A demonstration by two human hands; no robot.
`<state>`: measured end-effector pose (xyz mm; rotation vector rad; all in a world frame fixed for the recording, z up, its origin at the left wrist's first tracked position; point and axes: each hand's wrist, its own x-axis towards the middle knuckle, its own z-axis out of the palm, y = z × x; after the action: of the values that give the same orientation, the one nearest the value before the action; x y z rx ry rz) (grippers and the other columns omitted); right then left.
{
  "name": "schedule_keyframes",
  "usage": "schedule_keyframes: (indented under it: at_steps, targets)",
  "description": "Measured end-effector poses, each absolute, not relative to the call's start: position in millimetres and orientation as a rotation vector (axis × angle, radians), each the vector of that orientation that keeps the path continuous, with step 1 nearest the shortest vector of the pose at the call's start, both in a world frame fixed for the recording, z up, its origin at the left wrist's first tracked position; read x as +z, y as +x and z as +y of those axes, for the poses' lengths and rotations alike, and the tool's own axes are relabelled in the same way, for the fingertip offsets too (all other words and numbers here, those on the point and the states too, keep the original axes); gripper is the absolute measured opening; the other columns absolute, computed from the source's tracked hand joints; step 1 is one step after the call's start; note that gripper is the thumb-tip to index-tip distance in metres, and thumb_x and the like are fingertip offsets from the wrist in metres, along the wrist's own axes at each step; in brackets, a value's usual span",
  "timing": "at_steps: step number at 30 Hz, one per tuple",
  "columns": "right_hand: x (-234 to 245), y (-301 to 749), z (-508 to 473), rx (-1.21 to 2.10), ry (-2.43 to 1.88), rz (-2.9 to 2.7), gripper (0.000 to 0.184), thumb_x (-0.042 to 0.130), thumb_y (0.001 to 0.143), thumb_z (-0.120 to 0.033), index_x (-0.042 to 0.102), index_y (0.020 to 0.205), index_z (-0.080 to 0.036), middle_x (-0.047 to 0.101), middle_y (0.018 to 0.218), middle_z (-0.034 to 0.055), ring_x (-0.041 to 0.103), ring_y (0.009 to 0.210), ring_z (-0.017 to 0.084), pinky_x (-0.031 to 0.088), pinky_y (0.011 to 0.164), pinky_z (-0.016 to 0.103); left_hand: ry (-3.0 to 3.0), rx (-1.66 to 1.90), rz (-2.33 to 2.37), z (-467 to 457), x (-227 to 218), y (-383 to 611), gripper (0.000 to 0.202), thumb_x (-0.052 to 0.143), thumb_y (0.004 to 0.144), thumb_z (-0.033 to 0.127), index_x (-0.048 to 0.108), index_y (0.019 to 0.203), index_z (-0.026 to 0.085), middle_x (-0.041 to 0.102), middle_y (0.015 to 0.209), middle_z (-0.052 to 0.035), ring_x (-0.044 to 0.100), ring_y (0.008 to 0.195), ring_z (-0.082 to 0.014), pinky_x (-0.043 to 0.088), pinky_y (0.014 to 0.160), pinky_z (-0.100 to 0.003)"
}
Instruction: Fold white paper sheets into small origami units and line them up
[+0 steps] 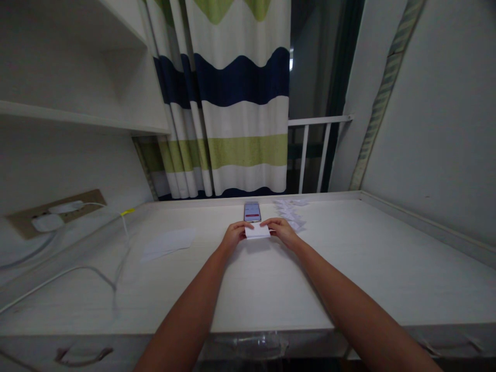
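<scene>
Both my arms reach forward over a pale desk (349, 268). My left hand (234, 233) pinches the left edge of a small white piece of paper (257, 232). On the paper's right edge, the fingers of my right hand (282, 231) are closed. The paper is held just above the desk surface. Right behind it lies a phone (252, 211) with its screen lit. A heap of several small folded white papers (290, 212) lies behind my right hand.
Flat white sheets (168, 243) lie on the desk to the left. White cables (96, 268) run from a wall socket strip (54, 212) with plugs. A striped curtain (236, 103) hangs behind, shelves (77, 119) at the left, a wall (434, 155) on the right.
</scene>
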<state>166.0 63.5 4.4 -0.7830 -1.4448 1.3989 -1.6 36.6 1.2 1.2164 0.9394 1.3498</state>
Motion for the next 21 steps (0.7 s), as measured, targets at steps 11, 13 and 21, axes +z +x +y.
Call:
schedule_keyframes:
  at_steps: [11,13,21]
  targets:
    - [4.2,166.1,64.8,1.379,-0.8,-1.438,0.016,0.055,0.059,-0.024,0.065,0.07,-0.017,0.06,0.065,-0.0008,0.052,0.055,0.008,0.041,0.049,0.018,1.327,1.365,0.994,35.9,1.9,-1.9,0.015,0.051,0.055,0.014,0.065,0.059,0.012,0.064,0.077,-0.0077,0.057,0.071,-0.0172,0.045,0.064,-0.027]
    - [3.3,165.8,65.2,1.364,-0.77,-1.438,0.021,0.061,0.057,-0.026,0.064,0.077,-0.018,0.06,0.065,-0.0012,0.053,0.056,0.009,0.043,0.049,0.019,1.331,1.371,0.994,36.3,1.8,-2.3,0.016,0.051,0.055,0.014,0.066,0.06,0.012,0.065,0.077,-0.0078,0.057,0.071,-0.0173,0.045,0.063,-0.027]
    - [-2.8,164.5,74.2,1.362,-0.901,-1.311,0.023,0.07,0.05,-0.021,0.06,0.07,-0.017,0.059,0.053,-0.0016,0.053,0.048,0.011,0.046,0.047,0.023,1.354,1.364,1.012,37.3,1.2,-2.3,0.017,0.049,0.055,0.015,0.065,0.06,0.012,0.064,0.075,-0.0072,0.057,0.068,-0.0164,0.045,0.063,-0.027]
